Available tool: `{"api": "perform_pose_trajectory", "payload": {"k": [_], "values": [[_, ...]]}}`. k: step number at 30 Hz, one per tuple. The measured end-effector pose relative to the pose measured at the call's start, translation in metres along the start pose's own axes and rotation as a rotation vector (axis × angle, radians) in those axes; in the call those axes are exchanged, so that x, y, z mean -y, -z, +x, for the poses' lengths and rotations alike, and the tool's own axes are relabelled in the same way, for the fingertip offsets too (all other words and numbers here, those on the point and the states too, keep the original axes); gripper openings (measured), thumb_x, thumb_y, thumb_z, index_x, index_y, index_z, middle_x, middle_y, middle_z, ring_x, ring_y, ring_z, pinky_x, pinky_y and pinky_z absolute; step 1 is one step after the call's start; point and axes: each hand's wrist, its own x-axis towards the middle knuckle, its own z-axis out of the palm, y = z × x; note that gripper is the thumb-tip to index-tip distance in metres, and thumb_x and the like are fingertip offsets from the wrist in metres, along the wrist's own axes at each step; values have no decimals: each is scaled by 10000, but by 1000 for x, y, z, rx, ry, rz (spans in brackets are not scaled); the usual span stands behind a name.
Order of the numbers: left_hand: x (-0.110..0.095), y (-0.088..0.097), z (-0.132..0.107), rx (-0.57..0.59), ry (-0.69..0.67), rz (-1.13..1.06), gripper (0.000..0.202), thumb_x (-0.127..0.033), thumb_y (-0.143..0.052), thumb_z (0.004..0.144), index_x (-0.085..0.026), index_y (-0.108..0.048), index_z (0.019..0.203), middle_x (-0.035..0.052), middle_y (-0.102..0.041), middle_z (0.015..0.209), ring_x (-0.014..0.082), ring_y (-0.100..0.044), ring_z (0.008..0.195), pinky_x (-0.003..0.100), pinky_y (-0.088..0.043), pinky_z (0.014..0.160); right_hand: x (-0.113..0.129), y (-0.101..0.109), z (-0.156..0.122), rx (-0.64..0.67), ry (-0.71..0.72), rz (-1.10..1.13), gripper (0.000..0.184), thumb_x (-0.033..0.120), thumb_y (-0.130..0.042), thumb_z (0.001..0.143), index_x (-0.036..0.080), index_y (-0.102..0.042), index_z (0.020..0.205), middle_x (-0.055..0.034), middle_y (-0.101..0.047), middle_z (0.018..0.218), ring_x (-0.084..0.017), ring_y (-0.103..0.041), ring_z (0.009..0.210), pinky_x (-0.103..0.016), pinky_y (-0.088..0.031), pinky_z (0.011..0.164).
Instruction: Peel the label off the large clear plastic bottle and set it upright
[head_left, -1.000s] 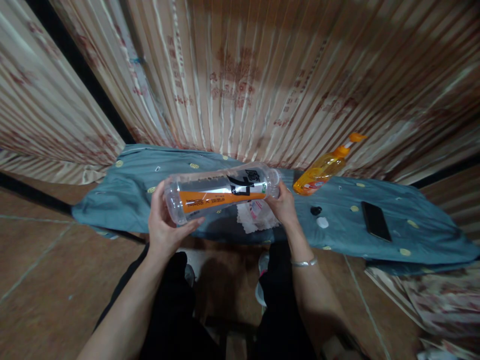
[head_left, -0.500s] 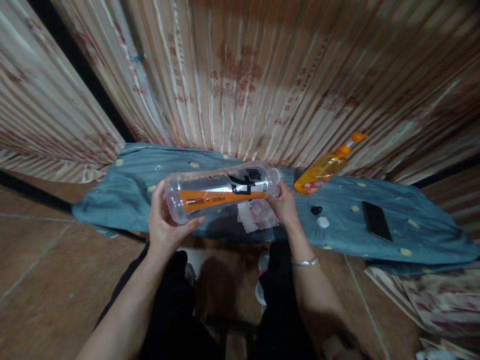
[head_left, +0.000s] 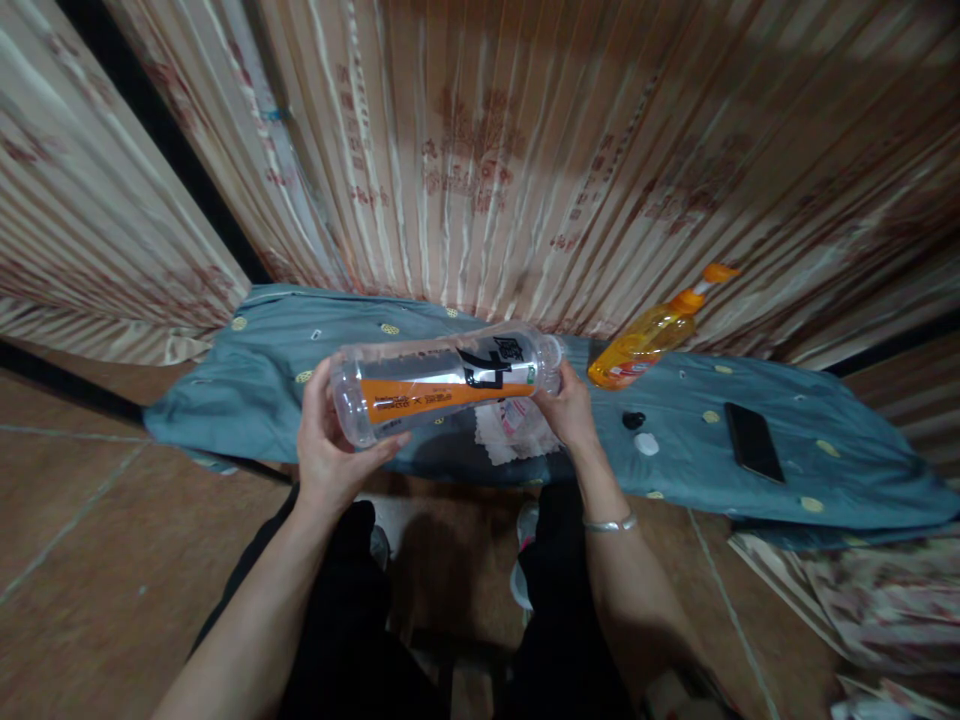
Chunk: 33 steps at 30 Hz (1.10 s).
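Observation:
A clear plastic bottle (head_left: pixel 442 380) with an orange and black label lies sideways in the air between my two hands, its neck to the right. My left hand (head_left: pixel 334 435) is wrapped round its base, thumb along the near side. At the neck end, my right hand (head_left: pixel 566 408) grips the bottle, with some fingers hidden behind it. Beneath the bottle, partly covered by it, a crumpled white and pink wrapper or cloth (head_left: pixel 514 435) rests on the blue-green cloth (head_left: pixel 405 318).
To the right stands an orange pump bottle (head_left: pixel 643 345). A small black object (head_left: pixel 634 420), a white disc (head_left: pixel 646 444) and a black phone (head_left: pixel 753 441) lie on the cloth. A pleated curtain (head_left: pixel 480 150) hangs behind; a black pole (head_left: pixel 161 140) slants at the left.

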Motion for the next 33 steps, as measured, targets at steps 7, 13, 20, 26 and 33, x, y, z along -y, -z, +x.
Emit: {"api": "perform_pose_trajectory", "payload": {"k": [7, 13, 20, 26, 33], "values": [[0, 0, 0, -7, 4, 5, 995, -581, -944, 445, -183, -588, 1284, 159, -671, 1252, 364, -653, 1185, 480, -592, 979, 1, 0, -1, -4, 8, 4, 394, 425, -671, 755, 211, -665, 1085, -55, -754, 911, -253, -665, 808, -341, -503, 734], [1, 0, -1, 1, -5, 20, 952, -580, -922, 501, -174, -579, 1291, 146, -647, 1297, 382, -618, 1246, 488, -587, 987, 1, -1, 0, 1, -1, 4, 414, 448, -675, 750, 205, -661, 1086, -71, -755, 970, -265, -671, 826, -377, -514, 780], [-1, 0, 0, 2, 7, 12, 976, -562, -945, 450, -189, -592, 1280, 147, -682, 1231, 350, -682, 1118, 472, -618, 926, 0, -1, 0, -10, 12, -1, 415, 440, -680, 746, 205, -657, 1087, -75, -758, 955, -273, -675, 850, -360, -505, 759], [0, 0, 0, -13, -13, 7, 960, -564, -942, 460, -193, -606, 1279, 157, -669, 1254, 359, -673, 1134, 488, -609, 942, -1, -1, 0, -11, 6, 7, 412, 457, -678, 745, 213, -667, 1076, -61, -755, 928, -265, -668, 826, -355, -505, 753], [1, 0, 0, 1, -5, 7, 996, -569, -945, 451, -194, -587, 1301, 152, -663, 1268, 355, -665, 1152, 484, -591, 976, 0, -1, 0, -5, 4, 14, 424, 451, -690, 741, 212, -665, 1091, -69, -760, 961, -277, -678, 863, -377, -518, 784]]}}
